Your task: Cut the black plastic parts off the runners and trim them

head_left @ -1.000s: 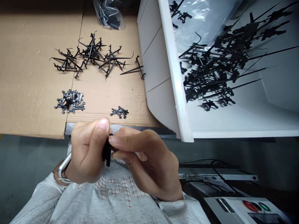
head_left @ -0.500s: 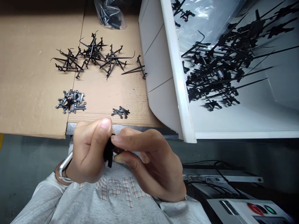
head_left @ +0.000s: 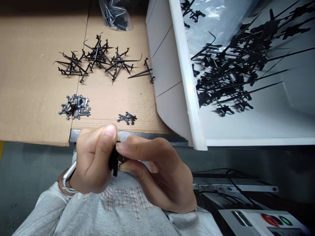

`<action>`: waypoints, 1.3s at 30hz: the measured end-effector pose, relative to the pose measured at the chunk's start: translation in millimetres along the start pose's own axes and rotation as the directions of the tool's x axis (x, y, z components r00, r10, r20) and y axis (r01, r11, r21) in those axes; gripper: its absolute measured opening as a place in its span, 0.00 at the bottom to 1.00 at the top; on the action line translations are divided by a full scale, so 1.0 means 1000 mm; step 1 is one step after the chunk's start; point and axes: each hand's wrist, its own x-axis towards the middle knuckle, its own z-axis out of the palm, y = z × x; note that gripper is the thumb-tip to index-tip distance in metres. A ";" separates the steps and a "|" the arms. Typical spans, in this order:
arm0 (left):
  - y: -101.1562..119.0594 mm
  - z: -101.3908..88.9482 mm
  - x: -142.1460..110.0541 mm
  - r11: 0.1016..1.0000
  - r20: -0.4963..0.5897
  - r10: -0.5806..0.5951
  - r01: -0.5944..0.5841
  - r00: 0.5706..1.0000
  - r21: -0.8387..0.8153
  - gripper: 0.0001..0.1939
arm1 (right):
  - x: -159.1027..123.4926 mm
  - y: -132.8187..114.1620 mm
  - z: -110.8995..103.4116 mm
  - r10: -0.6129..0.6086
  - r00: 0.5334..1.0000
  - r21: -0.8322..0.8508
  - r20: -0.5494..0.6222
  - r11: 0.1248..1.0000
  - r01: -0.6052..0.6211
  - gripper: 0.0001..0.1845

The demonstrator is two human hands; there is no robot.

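My left hand [head_left: 92, 160] and my right hand [head_left: 157, 172] meet just below the table edge, both pinched on one small black plastic part [head_left: 113, 163]. Most of that part is hidden between thumbs and fingers. On the cardboard sheet [head_left: 31, 82] above my hands lie a small pair of black parts [head_left: 127, 118], a little heap of flat black parts [head_left: 75, 107] to the left, and a tangle of long thin black sprue pieces [head_left: 103, 60] farther back.
A white bin [head_left: 187, 82] on the right holds a clear bag and several black sprues [head_left: 233, 68]. A clear bag of black pieces [head_left: 115, 14] sits at the back. A control box with a red and a green button [head_left: 273, 220] is at lower right.
Almost nothing differs; my hands stay pinched together on the black part, with only a slight shift of the view.
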 end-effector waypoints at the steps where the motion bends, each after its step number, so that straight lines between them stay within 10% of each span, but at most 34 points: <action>1: 0.000 0.001 0.000 1.000 -0.010 0.009 -0.008 1.000 0.004 0.23 | 0.002 -0.001 0.001 -0.028 0.999 0.016 -0.027 0.999 0.028 0.22; 8: 0.006 0.000 0.004 0.992 -0.053 -0.121 0.120 0.991 -0.028 0.27 | 0.001 -0.016 0.004 0.077 0.978 0.002 -0.193 0.997 -0.078 0.16; 22: 0.014 0.000 0.021 0.877 0.119 -0.323 0.344 0.939 -0.334 0.30 | 0.009 -0.013 0.005 0.154 0.985 0.249 -0.082 0.960 -0.129 0.12; 27: 0.008 0.000 0.019 0.997 -0.006 -0.047 0.047 0.999 -0.055 0.27 | 0.009 -0.011 0.001 0.099 0.979 0.151 -0.179 0.986 -0.072 0.13; 31: 0.011 0.001 0.021 0.934 -0.008 0.253 -0.243 0.967 0.261 0.21 | 0.013 -0.011 -0.001 0.116 0.971 0.117 -0.210 0.989 -0.093 0.10; 39: 0.015 0.004 0.026 0.761 -0.023 0.433 -0.351 0.901 0.545 0.20 | 0.022 -0.010 0.004 0.134 0.968 0.150 -0.213 0.983 -0.103 0.09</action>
